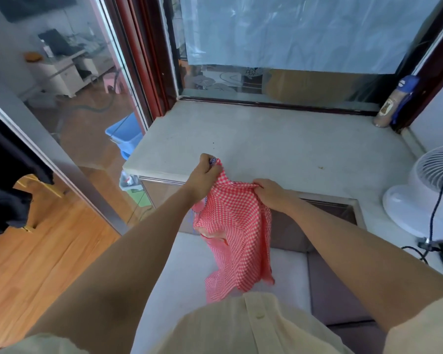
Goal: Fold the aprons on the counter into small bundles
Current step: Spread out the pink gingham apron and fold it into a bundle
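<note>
Red-and-white checked apron (237, 226): held in the air over the tabletop's near edge, hanging crumpled toward the person.
Long axis: nearly upright, with the top edge at the hands and the loose end pointing down.
Left hand (205, 175): fingers curled round a bunched top corner.
Right hand (269, 192): grips the top edge, slightly nearer and lower.
Tabletop (266, 134): a wide stretch of pale stone lies between the hands and the far window frame.
Edges: the left edge drops off beside the left hand, and a dark recess (327, 208) cuts in near right.
Right side: a white fan (430, 190) stands here, with a bottle (391, 103) in the far corner.
</note>
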A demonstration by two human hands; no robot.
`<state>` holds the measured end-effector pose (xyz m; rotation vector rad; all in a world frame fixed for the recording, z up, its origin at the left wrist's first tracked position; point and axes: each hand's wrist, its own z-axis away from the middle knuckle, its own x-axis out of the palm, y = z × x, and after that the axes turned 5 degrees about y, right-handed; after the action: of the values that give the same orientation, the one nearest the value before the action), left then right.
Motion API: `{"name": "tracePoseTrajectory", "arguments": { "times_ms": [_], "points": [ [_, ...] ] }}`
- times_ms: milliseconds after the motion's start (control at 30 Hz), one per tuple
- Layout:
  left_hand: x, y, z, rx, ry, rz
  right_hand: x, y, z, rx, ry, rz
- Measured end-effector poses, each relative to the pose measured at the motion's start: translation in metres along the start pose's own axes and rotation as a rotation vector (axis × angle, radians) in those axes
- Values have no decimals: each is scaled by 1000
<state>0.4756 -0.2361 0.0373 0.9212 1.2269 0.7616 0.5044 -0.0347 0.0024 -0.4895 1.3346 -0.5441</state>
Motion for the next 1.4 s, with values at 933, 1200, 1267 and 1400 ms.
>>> {"name": "tracePoseTrajectory", "arguments": {
  "times_ms": [933, 1200, 1267, 1400],
  "points": [
    [62, 37, -35, 536, -49, -1031, -58, 6, -24, 54, 95, -162],
    [90, 53, -67, 148, -241, -527, -82, 47, -44, -27, 98, -257],
    [95, 58, -72, 82, -220, -401, -83, 57, -41, 46, 1, -463],
    [91, 62, -75, -35, -197, -97, -74, 79, -30, 241, -452, -562]
  ]
}}
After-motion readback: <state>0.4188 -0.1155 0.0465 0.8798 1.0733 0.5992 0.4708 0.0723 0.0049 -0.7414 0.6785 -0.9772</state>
